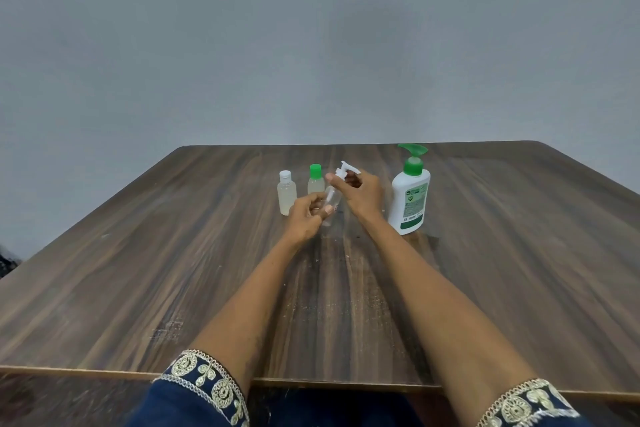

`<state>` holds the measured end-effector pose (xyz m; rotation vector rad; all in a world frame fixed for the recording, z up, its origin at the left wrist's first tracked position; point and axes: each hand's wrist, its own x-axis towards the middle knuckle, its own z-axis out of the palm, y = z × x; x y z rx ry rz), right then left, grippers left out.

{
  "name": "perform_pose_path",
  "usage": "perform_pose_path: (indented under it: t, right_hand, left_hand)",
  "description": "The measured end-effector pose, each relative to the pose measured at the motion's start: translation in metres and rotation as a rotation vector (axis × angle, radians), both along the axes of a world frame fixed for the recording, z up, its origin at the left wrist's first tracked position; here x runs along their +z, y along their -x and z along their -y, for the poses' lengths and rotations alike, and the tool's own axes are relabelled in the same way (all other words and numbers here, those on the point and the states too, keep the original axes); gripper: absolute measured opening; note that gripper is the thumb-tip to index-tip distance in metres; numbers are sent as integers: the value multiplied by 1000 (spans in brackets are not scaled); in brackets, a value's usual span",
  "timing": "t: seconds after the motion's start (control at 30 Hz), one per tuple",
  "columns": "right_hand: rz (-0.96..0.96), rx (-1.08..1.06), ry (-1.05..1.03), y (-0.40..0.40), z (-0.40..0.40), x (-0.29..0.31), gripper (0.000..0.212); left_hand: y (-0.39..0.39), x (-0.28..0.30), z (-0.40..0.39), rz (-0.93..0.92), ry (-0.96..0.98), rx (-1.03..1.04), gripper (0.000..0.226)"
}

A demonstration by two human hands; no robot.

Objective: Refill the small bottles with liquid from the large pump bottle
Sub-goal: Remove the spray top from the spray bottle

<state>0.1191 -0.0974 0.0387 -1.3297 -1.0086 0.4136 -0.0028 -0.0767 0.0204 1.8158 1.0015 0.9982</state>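
Note:
A large white pump bottle (409, 194) with a green pump head stands at the right of the group. To its left stand a small clear bottle with a white cap (286, 193) and a small bottle with a green cap (315, 180). Between them and the pump bottle, my left hand (307, 217) grips a small clear spray bottle (331, 203) low on its body. My right hand (358, 192) holds that bottle's white spray top (346, 170), raised a little with its tube showing. The clear bottle's base is partly hidden by my fingers.
Everything stands on a dark wooden table (173, 270) whose far edge meets a plain grey wall. My forearms, with embroidered navy sleeves, reach across the near middle of the table. Small pale specks lie on the wood near the bottles.

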Motion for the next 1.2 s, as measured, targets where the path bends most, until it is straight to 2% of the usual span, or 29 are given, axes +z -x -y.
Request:
perform_pose_path:
  t: [0.23,0.4,0.57,0.7,0.87,0.97,1.1,1.2]
  right_hand:
    - [-347,215,-65,1,1,-4,25]
    - [-582,342,-76,1,-2,-1,37]
    - [-386,208,50,7,-7,-4,53]
    - [-338,118,25,5,-12,-6,60]
    - [-375,220,-11,4,-9,-5,40]
    - [-362,182,17,7,-11,-3,45]
    - [-219,126,15,7,-12,-6,37]
    - [-277,121,-47,3,-12,-3,31]
  left_hand:
    - [-1,-2,-2,50,60,-53,33]
    - [-2,-3,-1,118,110,-114,29]
    - [-5,-4,-2,105,50,-39,34]
    - [-5,-4,-1,85,38,-18,35]
    - [-3,-4,-2,87,19,-2,34]
    - [-4,-3,-2,60,2,1,35]
    - [-1,-6,-3,36,16,-14,34]
    - [4,-10,-6,-17,39,-49,31]
